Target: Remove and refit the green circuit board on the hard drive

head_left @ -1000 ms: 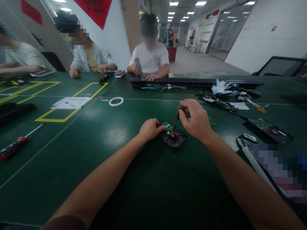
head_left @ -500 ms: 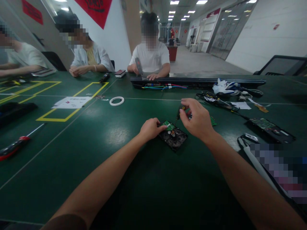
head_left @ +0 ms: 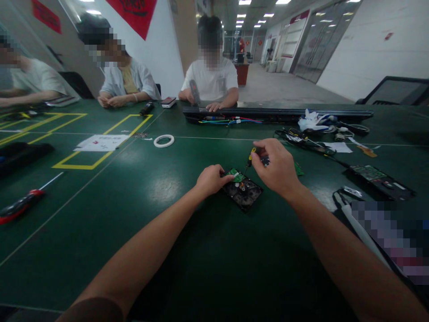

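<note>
A hard drive (head_left: 246,197) lies on the green table with its circuit board side up. Its green circuit board (head_left: 237,175) covers the far end. My left hand (head_left: 211,180) grips the drive's far left edge, thumb resting on top by the board. In my right hand (head_left: 276,165), a small black and yellow screwdriver (head_left: 250,157) is pinched between the fingers, tilted, its shaft reaching down to the board's right edge. Whether the tip sits in a screw is too small to tell. Behind the right hand, part of another green board (head_left: 298,169) shows.
A second hard drive (head_left: 378,181) lies to the right, near cables (head_left: 301,138) and white gloves (head_left: 315,120). On the left are a red and black screwdriver (head_left: 25,203), a tape roll (head_left: 164,141) and paper (head_left: 100,143). Across the table a person holds a tool behind a long black bar (head_left: 278,114).
My right fingers have shifted slightly on the screwdriver, and more of its yellow handle end shows. My left hand and the hard drive stay in place.
</note>
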Demonstrator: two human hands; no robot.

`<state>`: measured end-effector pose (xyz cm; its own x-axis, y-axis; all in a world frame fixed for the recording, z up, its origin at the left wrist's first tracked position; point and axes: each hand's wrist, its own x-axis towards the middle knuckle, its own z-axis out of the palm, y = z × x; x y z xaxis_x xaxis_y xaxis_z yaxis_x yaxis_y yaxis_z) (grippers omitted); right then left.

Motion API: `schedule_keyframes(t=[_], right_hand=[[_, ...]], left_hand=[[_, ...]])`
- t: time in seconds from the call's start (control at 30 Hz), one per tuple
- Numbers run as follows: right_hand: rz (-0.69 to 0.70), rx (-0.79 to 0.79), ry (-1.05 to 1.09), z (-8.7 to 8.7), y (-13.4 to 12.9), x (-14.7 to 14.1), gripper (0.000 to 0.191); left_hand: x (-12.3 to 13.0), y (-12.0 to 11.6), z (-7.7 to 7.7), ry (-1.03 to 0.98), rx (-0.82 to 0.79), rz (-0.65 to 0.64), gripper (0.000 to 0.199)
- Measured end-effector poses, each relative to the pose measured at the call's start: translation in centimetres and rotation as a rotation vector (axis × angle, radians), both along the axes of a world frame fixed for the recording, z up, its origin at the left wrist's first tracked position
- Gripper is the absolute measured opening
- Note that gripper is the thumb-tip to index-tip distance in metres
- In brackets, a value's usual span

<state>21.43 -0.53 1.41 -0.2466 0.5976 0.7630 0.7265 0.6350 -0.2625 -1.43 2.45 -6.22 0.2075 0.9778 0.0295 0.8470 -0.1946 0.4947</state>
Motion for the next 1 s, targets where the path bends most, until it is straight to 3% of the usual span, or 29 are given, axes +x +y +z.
schedule_keyframes(t=[0.37,0.6,0.77,1.0], right_hand=[[0.058,-0.167,0.158,-0.26,0.04,0.05,0.022],[0.047,-0.080,0.034,-0.09,0.02,0.20,0.023],[-0.013,-0.069,0.034,-0.57,0.45,0.30,0.022],[0.011,-0.054,0.018,-0.47,0.43,0.43,0.029]], left_hand=[[-0.04,-0.09,0.05,0.000,-0.001,0.005,0.040],[-0.06,-0.08,0.15,0.008,-0.008,-0.001,0.041],[-0.02,-0.18,0.25,-0.002,-0.004,0.004,0.040],[0.07,-0.23,0.26,-0.009,-0.003,0.010,0.041]])
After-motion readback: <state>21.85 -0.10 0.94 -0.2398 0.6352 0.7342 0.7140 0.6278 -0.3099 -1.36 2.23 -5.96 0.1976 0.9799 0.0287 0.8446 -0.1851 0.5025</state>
